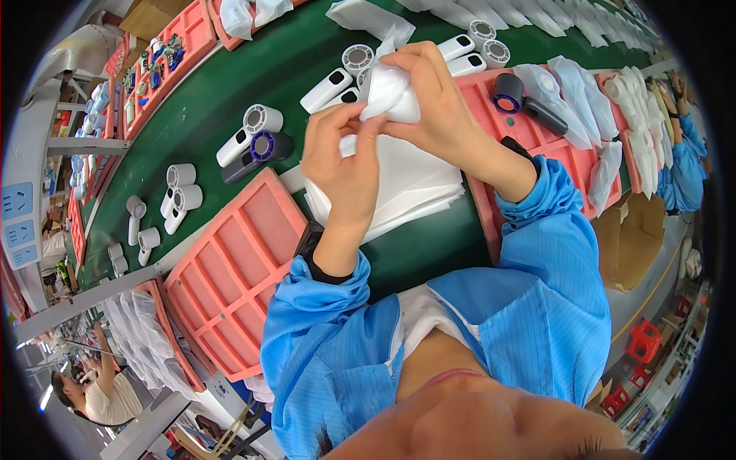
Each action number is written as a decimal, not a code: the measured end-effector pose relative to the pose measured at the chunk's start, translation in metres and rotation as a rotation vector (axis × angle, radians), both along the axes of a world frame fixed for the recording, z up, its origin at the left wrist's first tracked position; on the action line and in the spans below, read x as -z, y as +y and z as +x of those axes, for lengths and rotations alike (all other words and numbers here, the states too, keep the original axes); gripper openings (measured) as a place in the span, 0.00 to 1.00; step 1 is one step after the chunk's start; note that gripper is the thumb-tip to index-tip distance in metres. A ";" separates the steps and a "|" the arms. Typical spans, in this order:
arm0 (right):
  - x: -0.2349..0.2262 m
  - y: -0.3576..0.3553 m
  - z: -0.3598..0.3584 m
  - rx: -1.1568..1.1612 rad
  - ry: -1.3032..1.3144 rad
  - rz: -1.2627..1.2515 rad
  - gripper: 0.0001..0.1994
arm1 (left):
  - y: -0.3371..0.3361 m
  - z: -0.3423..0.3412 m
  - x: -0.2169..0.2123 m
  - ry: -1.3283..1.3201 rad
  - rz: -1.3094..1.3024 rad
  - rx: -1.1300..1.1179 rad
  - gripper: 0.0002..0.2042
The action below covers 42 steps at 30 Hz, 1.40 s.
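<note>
Empty pink tray [230,284] lying at left on the green belt [207,107], small white handheld fans [178,198] scattered beyond it. Left hand [345,165] reaching up, fingertips pinching the lower edge of a white foam pouch [389,96]. Pouch being held above a stack of white foam sheets [406,184]. Right hand [433,96] wrapping around the pouch from the right, fingers closed on it. Second pink tray [537,142] sitting further right, holding a dark fan [510,93]

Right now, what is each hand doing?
Left hand: closed, pinching the lower edge of the white foam pouch.
Right hand: closed around that pouch's top.
</note>
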State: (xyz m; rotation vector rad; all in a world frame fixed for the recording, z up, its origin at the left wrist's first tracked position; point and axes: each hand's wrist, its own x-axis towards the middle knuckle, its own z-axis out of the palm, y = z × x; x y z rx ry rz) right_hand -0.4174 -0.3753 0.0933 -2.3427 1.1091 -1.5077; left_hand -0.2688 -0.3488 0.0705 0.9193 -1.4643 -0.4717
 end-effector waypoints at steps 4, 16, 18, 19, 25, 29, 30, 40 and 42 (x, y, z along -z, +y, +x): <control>0.005 -0.005 -0.002 0.011 0.048 -0.015 0.34 | 0.005 -0.004 0.016 -0.187 -0.202 -0.076 0.21; -0.005 0.002 -0.014 -0.315 -0.275 0.531 0.38 | 0.000 -0.004 -0.015 -0.078 0.069 0.045 0.23; -0.015 0.004 -0.019 -0.623 -0.343 0.543 0.38 | -0.006 0.012 -0.009 0.297 0.163 0.191 0.23; -0.012 0.003 -0.018 -0.626 -0.342 0.540 0.38 | -0.007 0.016 -0.011 0.296 0.160 0.189 0.23; 0.008 -0.006 -0.009 -0.164 0.130 0.279 0.28 | -0.003 0.018 -0.019 0.296 0.035 0.149 0.22; 0.011 0.003 0.009 0.059 0.168 0.035 0.24 | -0.003 0.008 -0.011 0.156 -0.176 -0.132 0.20; 0.012 0.005 0.011 0.084 0.171 -0.059 0.23 | -0.003 0.006 -0.012 0.113 -0.298 -0.172 0.19; -0.023 -0.037 -0.010 -0.452 0.068 0.690 0.15 | -0.022 0.053 -0.013 0.689 0.348 0.017 0.10; -0.011 -0.101 0.001 -0.115 0.137 0.466 0.17 | -0.026 0.036 -0.007 0.515 0.381 -0.171 0.08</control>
